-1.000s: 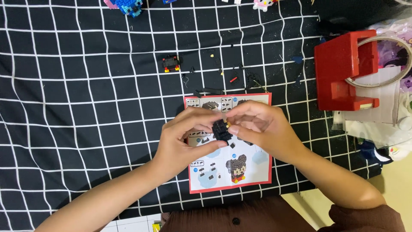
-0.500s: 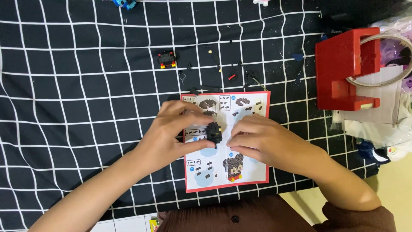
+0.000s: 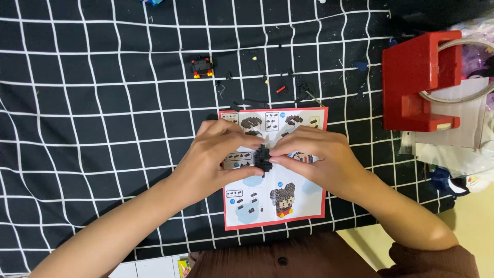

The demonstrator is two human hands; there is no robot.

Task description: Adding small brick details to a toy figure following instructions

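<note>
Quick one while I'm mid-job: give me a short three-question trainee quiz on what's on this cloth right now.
1. True or false: both hands grip the black brick piece.
2. What lies under the left hand and the right hand? A) a red-edged instruction sheet B) a plate C) a book
3. Which side of the checked cloth holds the red block?

Key: 1 true; 2 A; 3 the right side.
</note>
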